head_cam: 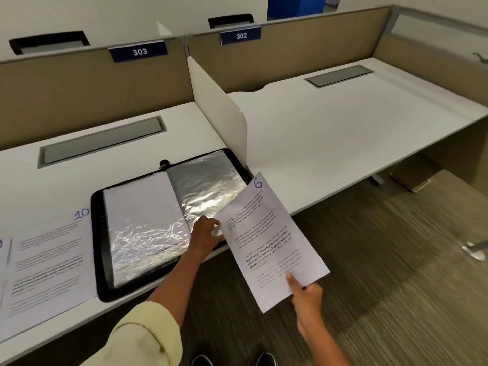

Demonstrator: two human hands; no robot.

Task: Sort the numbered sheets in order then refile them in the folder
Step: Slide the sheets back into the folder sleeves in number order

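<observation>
Sheet "6" point(272, 239) pinched by right hand point(307, 291), left-hand fingers point(211, 224) pinching folder point(100, 249) sleeve, sheet "10" point(50, 260)

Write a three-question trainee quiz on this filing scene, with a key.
1. True or false: the right hand holds the sheet marked 6.
2. Which number marks the sheet lying left of the folder? A) 3 B) 10 C) 7
3. Fill in: the left hand touches the folder's right-hand ____ sleeve.

Key: 1 true; 2 B; 3 plastic.
</observation>
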